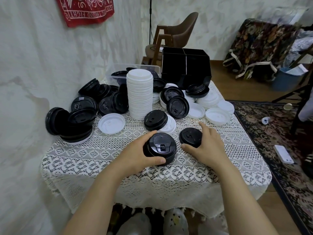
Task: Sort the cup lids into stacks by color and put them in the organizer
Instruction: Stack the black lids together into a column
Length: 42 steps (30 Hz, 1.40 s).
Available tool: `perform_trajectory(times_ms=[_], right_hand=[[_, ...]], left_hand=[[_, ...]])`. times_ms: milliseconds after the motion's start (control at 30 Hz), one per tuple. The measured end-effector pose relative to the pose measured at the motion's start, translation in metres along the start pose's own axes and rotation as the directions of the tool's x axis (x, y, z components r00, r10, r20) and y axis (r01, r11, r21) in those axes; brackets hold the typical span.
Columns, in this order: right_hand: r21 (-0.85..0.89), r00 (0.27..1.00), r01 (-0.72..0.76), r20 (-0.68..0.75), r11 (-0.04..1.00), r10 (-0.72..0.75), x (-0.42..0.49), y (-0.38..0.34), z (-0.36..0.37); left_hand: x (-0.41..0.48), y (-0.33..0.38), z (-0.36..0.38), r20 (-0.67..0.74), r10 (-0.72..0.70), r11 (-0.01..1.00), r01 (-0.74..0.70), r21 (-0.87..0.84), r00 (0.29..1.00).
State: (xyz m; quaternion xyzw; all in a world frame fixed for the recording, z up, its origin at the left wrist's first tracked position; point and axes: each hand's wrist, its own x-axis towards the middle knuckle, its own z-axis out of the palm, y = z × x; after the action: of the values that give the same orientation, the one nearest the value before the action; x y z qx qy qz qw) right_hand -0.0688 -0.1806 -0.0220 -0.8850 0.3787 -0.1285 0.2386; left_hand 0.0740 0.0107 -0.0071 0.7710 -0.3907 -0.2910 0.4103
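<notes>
While the left hand wraps its grip round a short black stack standing on the counter, thumb on the near side and fingers curled behind the far-left side, the right hand lies spread over a single black lid just to the right of that stack. The right grip is not closed. Its thumb reaches along the lid's near edge, the forefinger stretches straight past the far edge, and the palm covers the right rim, so the lid sits inside the span but does not look pinched.

The coming move turns on this short sideways gap. The single black lid lies flat, dome up, to the right of the held stack and slightly beyond it, near but not touching. The right hand is plainly the nearer one, and the left is occupied. The likely next step is to close on the lid, lift it, and carry it leftward and a little toward the body onto the stack, whose axis stands nearly upright. The lid would need to come down level and centred, or it may ride on the rim instead of nesting.

Farther off, a tall white stack stands mid-counter with loose black and white lids around it. The black organizer sits at the far edge, well apart from both hands, and what its compartments hold cannot be made out.
</notes>
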Motion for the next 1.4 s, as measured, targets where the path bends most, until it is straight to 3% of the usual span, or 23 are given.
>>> perform_trajectory(times_ms=[133,267,467,600,767,1400], right_hand=[[0.082,0.999,0.033,0.035,0.996,-0.036,-0.003,0.001,-0.004],[-0.007,0.999,0.011,0.038,1.000,-0.011,0.000,0.005,0.001],[0.431,0.983,0.177,-0.129,0.885,-0.134,-0.007,-0.007,-0.012],[0.548,0.954,0.278,-0.059,0.789,-0.295,-0.018,-0.029,-0.017],[0.509,0.894,0.337,0.090,0.792,-0.438,-0.030,-0.044,-0.005],[0.462,0.888,0.278,0.211,0.842,-0.409,-0.025,-0.042,0.009]], left_hand=[[0.000,0.000,0.000,0.004,0.001,1.000,-0.001,-0.003,1.000],[0.001,-0.001,0.000,0.006,0.006,1.000,-0.006,0.003,1.000],[0.001,-0.001,0.000,0.007,0.017,1.000,-0.017,-0.005,1.000],[0.000,0.001,-0.001,-0.004,0.056,0.998,-0.056,0.011,0.998],[0.000,0.004,-0.002,-0.005,0.069,0.998,-0.069,-0.005,0.998],[0.001,0.000,-0.008,0.032,0.001,1.000,-0.001,-0.019,0.999]])
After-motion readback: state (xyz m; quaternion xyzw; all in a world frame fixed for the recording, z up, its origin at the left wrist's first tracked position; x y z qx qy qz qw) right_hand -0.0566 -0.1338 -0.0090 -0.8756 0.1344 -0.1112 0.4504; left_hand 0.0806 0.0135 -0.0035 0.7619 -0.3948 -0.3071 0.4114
